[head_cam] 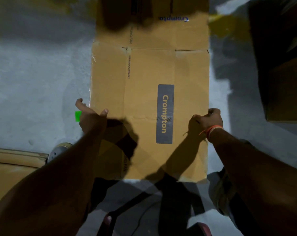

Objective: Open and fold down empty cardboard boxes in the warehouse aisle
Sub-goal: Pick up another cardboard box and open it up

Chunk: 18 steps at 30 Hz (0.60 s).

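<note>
A flattened brown cardboard box point(149, 79) printed "Crompton" lies lengthwise over the grey floor in the middle of the head view. My left hand point(91, 116) is at the box's left edge, thumb on top of the panel and fingers reaching past the edge. My right hand point(206, 120), with an orange thread round the wrist, has its fingers curled round the box's right edge. The near flap of the box sits between my forearms, partly in shadow.
More flat cardboard point(11, 166) lies at the lower left beside a round disc point(59, 150). A dark stack with a brown box point(287, 92) stands at the right. A green tag point(78, 116) lies by my left hand. Grey concrete floor point(33, 82) spreads to the left.
</note>
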{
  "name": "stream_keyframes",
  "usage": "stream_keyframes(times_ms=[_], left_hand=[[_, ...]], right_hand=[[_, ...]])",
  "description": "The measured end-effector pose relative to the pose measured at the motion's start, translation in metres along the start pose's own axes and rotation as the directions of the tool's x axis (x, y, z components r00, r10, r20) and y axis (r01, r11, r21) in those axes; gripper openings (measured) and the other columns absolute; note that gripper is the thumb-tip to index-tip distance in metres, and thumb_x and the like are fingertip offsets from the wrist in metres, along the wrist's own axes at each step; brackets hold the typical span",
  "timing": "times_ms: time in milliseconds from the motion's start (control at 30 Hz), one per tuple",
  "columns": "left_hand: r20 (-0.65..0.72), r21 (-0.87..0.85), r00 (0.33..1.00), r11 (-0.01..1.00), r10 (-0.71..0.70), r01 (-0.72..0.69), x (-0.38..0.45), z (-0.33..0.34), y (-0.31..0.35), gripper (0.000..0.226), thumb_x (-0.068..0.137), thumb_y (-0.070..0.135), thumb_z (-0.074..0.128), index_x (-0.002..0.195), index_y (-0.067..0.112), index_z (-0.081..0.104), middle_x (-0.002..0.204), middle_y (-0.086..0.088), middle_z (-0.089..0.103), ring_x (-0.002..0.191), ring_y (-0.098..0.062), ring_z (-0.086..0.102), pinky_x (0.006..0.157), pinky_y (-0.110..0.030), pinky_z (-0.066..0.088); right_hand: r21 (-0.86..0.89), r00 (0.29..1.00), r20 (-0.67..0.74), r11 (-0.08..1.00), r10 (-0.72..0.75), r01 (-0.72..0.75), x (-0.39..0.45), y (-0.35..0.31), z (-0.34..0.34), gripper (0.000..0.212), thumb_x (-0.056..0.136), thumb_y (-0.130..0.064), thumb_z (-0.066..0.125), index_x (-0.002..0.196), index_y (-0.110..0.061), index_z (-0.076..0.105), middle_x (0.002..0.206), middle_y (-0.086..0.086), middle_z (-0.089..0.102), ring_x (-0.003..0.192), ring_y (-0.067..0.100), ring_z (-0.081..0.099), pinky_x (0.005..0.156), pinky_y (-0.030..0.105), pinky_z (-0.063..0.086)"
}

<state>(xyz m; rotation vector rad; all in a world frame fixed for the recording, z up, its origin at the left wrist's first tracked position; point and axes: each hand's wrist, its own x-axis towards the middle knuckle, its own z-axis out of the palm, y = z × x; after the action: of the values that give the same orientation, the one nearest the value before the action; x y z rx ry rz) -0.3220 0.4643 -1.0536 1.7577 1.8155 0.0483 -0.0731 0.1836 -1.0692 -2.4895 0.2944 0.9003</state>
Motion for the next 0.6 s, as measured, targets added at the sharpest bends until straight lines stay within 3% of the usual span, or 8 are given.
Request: stream_keyframes(times_ms=[67,133,200,367,500,600], left_hand=[[0.077,0.0,0.997,1.0,-0.022,0.022,0.01,-0.013,-0.003,0.069,0.086,0.031,0.08,0.143,0.013,0.045,0.137,-0.014,0.061,0.125,-0.037,0.058,0.102,-0.043,0.046],[0.198,-0.039,0.98,0.999,0.025,-0.017,0.016,-0.024,-0.005,0.046,0.088,0.028,0.078,0.127,0.009,0.064,0.121,-0.015,0.07,0.113,-0.035,0.065,0.094,-0.042,0.053],[0.249,-0.05,0.966,0.997,0.074,-0.064,0.013,-0.032,-0.002,0.035,0.09,0.025,0.076,0.119,0.008,0.07,0.113,-0.015,0.073,0.106,-0.033,0.069,0.091,-0.04,0.055],[0.187,-0.048,0.954,0.972,0.236,-0.231,-0.013,-0.047,0.013,0.026,0.093,0.023,0.071,0.115,0.008,0.072,0.109,-0.014,0.075,0.101,-0.033,0.07,0.086,-0.036,0.054],[0.145,-0.131,0.957,0.964,0.25,-0.231,-0.019,-0.08,0.032,0.032,0.094,0.027,0.069,0.122,0.012,0.071,0.111,-0.01,0.076,0.1,-0.032,0.071,0.092,-0.042,0.057],[0.107,-0.141,0.951,0.951,0.29,-0.275,-0.008,-0.131,0.047,0.032,0.096,0.027,0.068,0.124,0.013,0.071,0.111,-0.009,0.075,0.1,-0.031,0.069,0.092,-0.036,0.055]], right_hand=[[0.001,0.998,0.057,1.0,0.012,-0.012,-0.004,-0.006,-0.008,0.07,0.083,-0.032,0.08,0.138,-0.005,0.046,0.119,0.011,0.055,0.112,0.034,0.056,0.092,0.037,0.046],[-0.014,0.996,0.091,1.0,0.001,0.0,-0.013,-0.011,-0.013,0.045,0.085,-0.025,0.078,0.12,-0.003,0.058,0.112,0.015,0.059,0.1,0.032,0.056,0.082,0.035,0.045],[0.003,0.991,0.134,1.0,-0.017,0.017,-0.026,-0.014,-0.016,0.025,0.085,-0.017,0.076,0.104,-0.008,0.062,0.107,0.015,0.064,0.093,0.03,0.057,0.079,0.035,0.045],[-0.096,0.982,0.02,0.977,-0.187,0.188,-0.066,-0.025,-0.017,0.025,0.088,-0.016,0.072,0.11,-0.008,0.064,0.107,0.015,0.068,0.099,0.034,0.062,0.091,0.039,0.05],[-0.129,0.942,-0.093,0.942,-0.322,0.309,-0.102,-0.044,-0.017,0.017,0.094,-0.017,0.065,0.104,-0.007,0.055,0.101,0.019,0.066,0.096,0.041,0.061,0.087,0.048,0.054],[-0.116,0.908,-0.11,0.913,-0.404,0.392,-0.128,-0.075,-0.026,0.02,0.096,-0.018,0.062,0.109,-0.006,0.055,0.105,0.02,0.066,0.099,0.044,0.061,0.087,0.049,0.053]])
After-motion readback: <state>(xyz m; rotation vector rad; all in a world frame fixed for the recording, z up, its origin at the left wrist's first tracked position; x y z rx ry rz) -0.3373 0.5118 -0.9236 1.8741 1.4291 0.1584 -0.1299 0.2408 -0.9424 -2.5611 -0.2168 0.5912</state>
